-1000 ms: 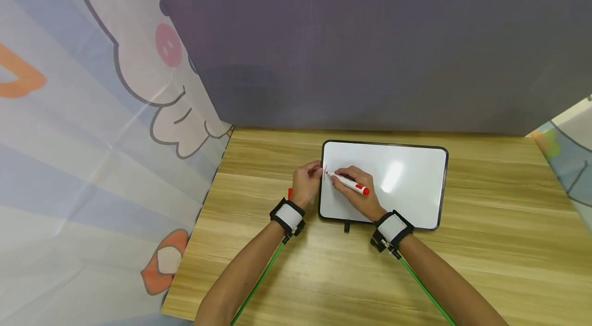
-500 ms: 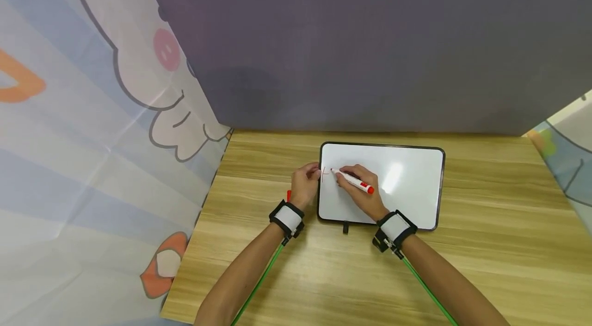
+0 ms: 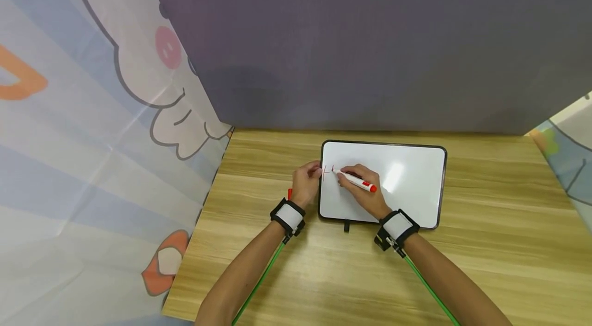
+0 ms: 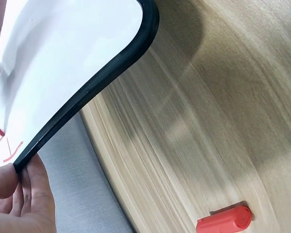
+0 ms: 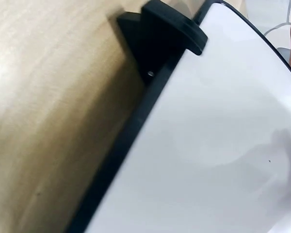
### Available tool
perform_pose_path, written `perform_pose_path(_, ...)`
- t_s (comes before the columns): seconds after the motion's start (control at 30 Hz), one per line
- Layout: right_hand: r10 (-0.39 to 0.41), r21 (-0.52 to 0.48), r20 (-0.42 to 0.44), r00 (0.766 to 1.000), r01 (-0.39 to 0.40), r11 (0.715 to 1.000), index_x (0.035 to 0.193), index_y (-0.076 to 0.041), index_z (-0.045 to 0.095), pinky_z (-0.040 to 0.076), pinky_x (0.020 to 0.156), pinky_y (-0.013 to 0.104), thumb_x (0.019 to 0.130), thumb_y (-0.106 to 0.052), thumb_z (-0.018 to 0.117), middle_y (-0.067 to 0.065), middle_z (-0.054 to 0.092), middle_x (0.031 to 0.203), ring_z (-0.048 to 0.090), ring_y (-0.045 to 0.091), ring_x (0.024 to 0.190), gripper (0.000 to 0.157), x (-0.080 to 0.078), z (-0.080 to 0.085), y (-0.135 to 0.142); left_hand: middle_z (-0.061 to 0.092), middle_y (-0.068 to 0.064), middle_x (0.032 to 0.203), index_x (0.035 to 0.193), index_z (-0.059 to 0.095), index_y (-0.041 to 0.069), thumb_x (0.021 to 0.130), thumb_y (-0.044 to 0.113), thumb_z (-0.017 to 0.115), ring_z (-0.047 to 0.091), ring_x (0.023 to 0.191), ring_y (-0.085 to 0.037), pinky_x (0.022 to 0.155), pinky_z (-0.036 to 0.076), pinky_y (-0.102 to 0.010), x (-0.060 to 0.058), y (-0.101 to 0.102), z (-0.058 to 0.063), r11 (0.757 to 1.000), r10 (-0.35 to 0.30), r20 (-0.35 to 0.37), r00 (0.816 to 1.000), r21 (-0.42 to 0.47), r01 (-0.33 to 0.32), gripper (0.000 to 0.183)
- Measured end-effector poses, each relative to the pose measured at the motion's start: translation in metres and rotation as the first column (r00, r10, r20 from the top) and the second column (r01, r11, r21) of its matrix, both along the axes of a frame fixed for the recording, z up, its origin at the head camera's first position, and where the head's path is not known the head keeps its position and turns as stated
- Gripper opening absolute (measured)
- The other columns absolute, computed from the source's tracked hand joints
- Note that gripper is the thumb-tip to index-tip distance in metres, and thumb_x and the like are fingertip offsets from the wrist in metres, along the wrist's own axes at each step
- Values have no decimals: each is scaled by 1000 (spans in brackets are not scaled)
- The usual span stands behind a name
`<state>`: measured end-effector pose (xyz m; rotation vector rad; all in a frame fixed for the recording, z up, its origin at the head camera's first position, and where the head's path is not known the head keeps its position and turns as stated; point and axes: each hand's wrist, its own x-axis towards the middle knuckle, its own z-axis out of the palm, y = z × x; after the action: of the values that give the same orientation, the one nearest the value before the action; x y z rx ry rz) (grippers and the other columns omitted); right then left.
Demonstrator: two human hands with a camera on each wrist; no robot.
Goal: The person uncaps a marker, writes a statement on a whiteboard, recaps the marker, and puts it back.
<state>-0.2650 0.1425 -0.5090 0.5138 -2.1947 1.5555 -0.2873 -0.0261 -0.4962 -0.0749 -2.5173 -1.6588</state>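
Steady the board (image 3: 416, 187) on the table (image 3: 499, 223) with the left hand (image 3: 304, 185) pinched on its left edge. Guide the marker (image 3: 352, 180), clamped in the right hand (image 3: 368, 198), with its tip at the red strokes (image 3: 324, 173) near that edge. Best to press lightly, pull evenly, lift cleanly each time, and avoid smearing them.

Head view faces down; nearer wrist views share the whiteboard (image 3: 407, 182).

On my feed two hands (image 3: 307, 186), one marker (image 3: 355, 181), one whiteboard (image 3: 413, 182), one red cap (image 4: 224, 220), one clip (image 5: 170, 30), two wristbands (image 3: 290, 217), two cables (image 3: 260, 278), one table (image 3: 499, 213)
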Motion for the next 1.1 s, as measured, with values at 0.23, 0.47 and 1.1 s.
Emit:
perform_pose_path(0.23,42,5,35,999,-42,999,91,-5,70,47,63,13,79,-7,72,9,67,83,57,5,74,13,9,-6,0,71,-18,96,107,67,-3,87,-1,59,68,86,-27,77,55,-32,-3,0,3,1000,0,-13,1000,-12,0,22)
perform_pose_path(0.47,1,-1,59,998,-1,1000,92,-2,69,47,63,10,79,-4,71,12,67,83,58,6,75,14,10,0,2,71,-18,94,105,68,-3,87,0,59,67,86,-27,76,55,-33,-1,-1,3,1000,12,-5,1000,-15,-12,20)
perform_pose_path(1.1,4,-22,81,997,-3,1000,94,5,67,48,64,10,80,2,68,16,66,82,63,12,73,15,18,23,0,70,-18,97,107,67,-3,89,2,58,67,88,-27,76,55,-30,2,2,3,1000,3,37,999,15,-4,21)
